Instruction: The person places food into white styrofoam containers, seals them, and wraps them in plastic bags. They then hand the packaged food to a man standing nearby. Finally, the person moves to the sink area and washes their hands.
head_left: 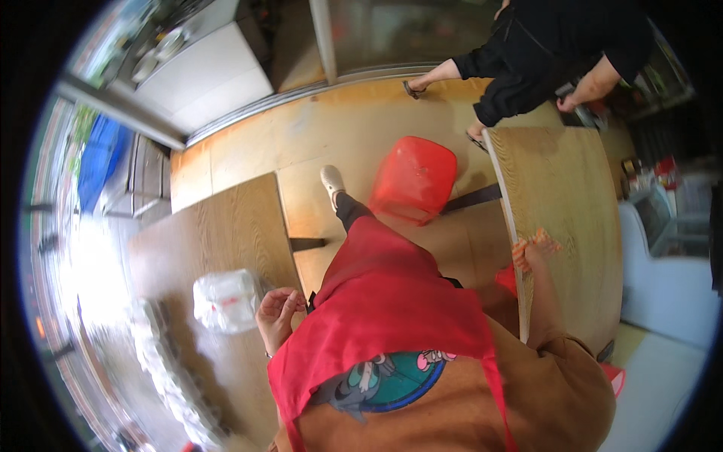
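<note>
My right hand (538,252) presses an orange-and-white patterned cloth (521,254) against the left edge of a wooden table (570,192) on the right. My left hand (278,314) hangs beside my red apron with its fingers loosely curled and nothing seen in it. Near that hand, a clear plastic-wrapped bundle (227,301) with red marks rests on another wooden table (226,226). A long row of plastic-wrapped items (175,376) lies further left on the same table.
A red plastic stool (418,175) stands on the tiled floor between the tables. Another person in black clothes (525,56) is beyond the right table, one foot near its corner. A white appliance (661,271) stands at the far right. A metal-framed doorway (254,104) runs along the back.
</note>
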A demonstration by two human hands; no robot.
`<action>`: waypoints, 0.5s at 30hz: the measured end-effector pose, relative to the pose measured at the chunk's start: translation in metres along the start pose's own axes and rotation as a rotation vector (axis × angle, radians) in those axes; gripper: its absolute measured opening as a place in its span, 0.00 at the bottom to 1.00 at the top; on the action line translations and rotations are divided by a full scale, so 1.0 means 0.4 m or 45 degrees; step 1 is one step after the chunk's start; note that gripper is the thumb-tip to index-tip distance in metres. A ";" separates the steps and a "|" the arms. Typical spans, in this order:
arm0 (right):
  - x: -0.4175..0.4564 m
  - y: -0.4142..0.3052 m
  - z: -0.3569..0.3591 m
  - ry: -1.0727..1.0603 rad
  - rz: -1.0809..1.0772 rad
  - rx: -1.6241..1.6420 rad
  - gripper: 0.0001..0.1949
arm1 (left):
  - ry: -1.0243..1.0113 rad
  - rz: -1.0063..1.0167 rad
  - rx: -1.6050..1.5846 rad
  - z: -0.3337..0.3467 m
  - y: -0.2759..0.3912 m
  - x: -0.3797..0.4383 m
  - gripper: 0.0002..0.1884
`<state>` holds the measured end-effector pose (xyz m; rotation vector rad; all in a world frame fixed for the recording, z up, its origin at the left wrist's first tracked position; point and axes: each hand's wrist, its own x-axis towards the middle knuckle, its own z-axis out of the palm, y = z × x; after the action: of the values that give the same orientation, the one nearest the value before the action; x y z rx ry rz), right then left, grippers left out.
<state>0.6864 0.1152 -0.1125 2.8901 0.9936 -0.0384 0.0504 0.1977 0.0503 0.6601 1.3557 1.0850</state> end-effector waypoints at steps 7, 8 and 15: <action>-0.039 0.003 0.009 -0.219 0.248 0.276 0.41 | 0.002 0.130 0.091 0.038 0.029 0.035 0.03; -0.044 -0.001 0.003 -0.256 0.254 0.277 0.42 | 0.009 0.107 0.090 0.040 0.024 0.037 0.03; -0.040 -0.053 -0.060 -0.441 0.223 0.186 0.42 | -0.195 -0.071 0.211 0.135 0.027 0.046 0.04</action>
<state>0.6608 0.1243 -0.0891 2.9395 0.7013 -0.5998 0.0978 0.2294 0.0604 0.8057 1.3320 0.8663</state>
